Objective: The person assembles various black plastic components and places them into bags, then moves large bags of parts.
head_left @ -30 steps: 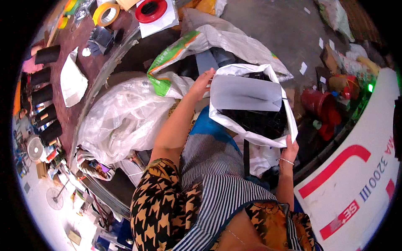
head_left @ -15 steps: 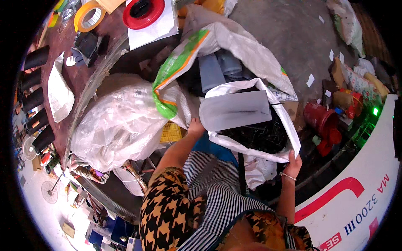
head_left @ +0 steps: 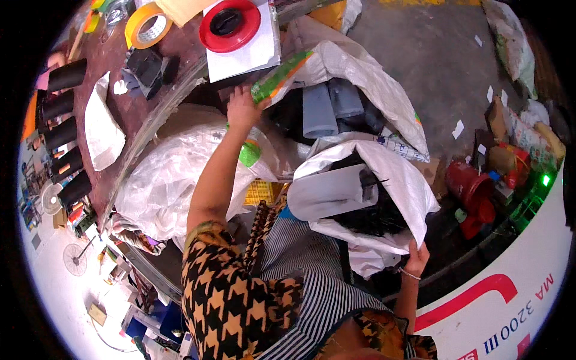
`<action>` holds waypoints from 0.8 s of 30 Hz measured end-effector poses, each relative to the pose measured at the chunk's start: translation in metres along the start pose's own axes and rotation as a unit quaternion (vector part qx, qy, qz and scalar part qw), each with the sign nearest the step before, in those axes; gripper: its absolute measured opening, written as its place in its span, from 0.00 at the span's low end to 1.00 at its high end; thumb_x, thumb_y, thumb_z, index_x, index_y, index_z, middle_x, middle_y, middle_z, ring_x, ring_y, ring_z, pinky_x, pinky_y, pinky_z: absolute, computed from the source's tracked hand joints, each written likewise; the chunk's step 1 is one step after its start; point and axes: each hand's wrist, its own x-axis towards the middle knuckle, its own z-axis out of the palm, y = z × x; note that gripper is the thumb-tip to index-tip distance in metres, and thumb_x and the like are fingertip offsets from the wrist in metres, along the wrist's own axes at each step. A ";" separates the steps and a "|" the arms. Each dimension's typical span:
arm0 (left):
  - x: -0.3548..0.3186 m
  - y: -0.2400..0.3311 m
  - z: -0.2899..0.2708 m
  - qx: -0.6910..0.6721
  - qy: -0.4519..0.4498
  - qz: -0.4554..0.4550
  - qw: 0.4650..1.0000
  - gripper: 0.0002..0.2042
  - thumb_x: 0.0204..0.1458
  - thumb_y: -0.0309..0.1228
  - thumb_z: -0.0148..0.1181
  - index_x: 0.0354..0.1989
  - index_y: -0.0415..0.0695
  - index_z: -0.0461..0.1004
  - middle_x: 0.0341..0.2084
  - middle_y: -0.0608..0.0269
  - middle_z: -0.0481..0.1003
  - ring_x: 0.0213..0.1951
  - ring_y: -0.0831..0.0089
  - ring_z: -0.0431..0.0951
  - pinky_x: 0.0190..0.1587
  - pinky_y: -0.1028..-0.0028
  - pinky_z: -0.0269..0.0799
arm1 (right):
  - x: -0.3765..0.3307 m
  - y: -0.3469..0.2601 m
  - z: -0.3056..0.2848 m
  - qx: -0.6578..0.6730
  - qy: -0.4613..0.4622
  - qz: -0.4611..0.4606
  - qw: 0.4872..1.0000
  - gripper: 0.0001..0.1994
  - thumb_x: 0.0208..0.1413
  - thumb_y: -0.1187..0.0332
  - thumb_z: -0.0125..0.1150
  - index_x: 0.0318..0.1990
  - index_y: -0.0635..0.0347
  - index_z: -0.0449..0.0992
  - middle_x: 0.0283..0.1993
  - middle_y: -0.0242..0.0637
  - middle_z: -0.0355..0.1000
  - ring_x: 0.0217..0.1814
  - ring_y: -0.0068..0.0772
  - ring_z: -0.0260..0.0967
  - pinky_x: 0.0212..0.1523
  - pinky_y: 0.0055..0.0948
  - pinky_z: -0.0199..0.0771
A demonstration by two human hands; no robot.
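My left hand reaches forward and grips the green printed rim of a large white woven sack that holds grey folded pieces. My right hand holds the lower edge of a smaller white sack, open toward me, with black material and a pale sheet inside. Between my arms lies a bulging clear plastic bag.
A dark red table at the left carries a yellow tape roll, a red reel on white paper, black rolls and a white bag. Red containers and scraps lie on the concrete floor at the right.
My left hand has left the smaller sack's rim and stretched forward to the big sack's green edge. My right hand keeps its hold on the smaller sack, which now sits lower.
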 end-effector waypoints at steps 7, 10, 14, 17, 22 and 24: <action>0.041 -0.003 0.085 -0.095 -0.229 -0.082 0.965 0.22 0.51 0.49 0.50 0.48 0.48 0.72 0.35 0.47 0.76 0.40 0.53 0.76 0.44 0.61 0.70 | -0.014 -0.061 -0.027 -0.059 0.075 -0.013 0.995 0.15 0.58 0.66 0.53 0.44 0.70 0.72 0.36 0.28 0.69 0.38 0.19 0.61 0.41 0.21 0.61; 0.033 0.029 0.071 -0.315 -0.127 -0.067 0.938 0.20 0.52 0.48 0.50 0.41 0.45 0.76 0.33 0.45 0.75 0.40 0.52 0.75 0.42 0.61 0.69 | -0.011 -0.072 -0.039 -0.092 0.094 0.005 0.991 0.16 0.58 0.64 0.52 0.45 0.70 0.72 0.36 0.28 0.69 0.38 0.19 0.61 0.40 0.22 0.62; 0.029 0.049 -0.027 -0.663 -0.153 -0.206 0.704 0.14 0.56 0.38 0.51 0.43 0.42 0.74 0.36 0.63 0.76 0.39 0.71 0.75 0.44 0.72 0.67 | 0.007 -0.109 -0.010 -0.017 0.123 -0.004 0.992 0.14 0.58 0.65 0.53 0.41 0.70 0.73 0.32 0.26 0.69 0.33 0.17 0.61 0.36 0.20 0.61; 0.008 0.066 -0.076 -0.757 -0.191 -0.200 0.592 0.12 0.57 0.33 0.51 0.47 0.43 0.71 0.38 0.70 0.72 0.39 0.79 0.70 0.45 0.77 0.65 | 0.032 -0.105 0.027 -0.128 0.122 -0.042 0.983 0.13 0.56 0.65 0.55 0.38 0.69 0.75 0.28 0.30 0.69 0.29 0.18 0.61 0.27 0.24 0.63; -0.054 0.129 -0.130 -0.787 -0.311 -0.143 0.513 0.09 0.58 0.29 0.48 0.46 0.47 0.66 0.37 0.70 0.70 0.40 0.78 0.69 0.41 0.78 0.68 | 0.105 -0.128 0.144 0.005 0.149 0.029 0.988 0.10 0.54 0.67 0.56 0.33 0.68 0.74 0.26 0.36 0.69 0.21 0.27 0.63 0.19 0.24 0.65; -0.076 0.153 -0.124 -0.740 -0.381 -0.024 0.554 0.09 0.58 0.28 0.47 0.47 0.46 0.66 0.37 0.69 0.69 0.41 0.79 0.68 0.43 0.77 0.66 | 0.135 -0.117 0.193 0.089 0.134 0.102 0.982 0.07 0.53 0.71 0.53 0.31 0.67 0.74 0.27 0.39 0.70 0.23 0.30 0.65 0.20 0.28 0.68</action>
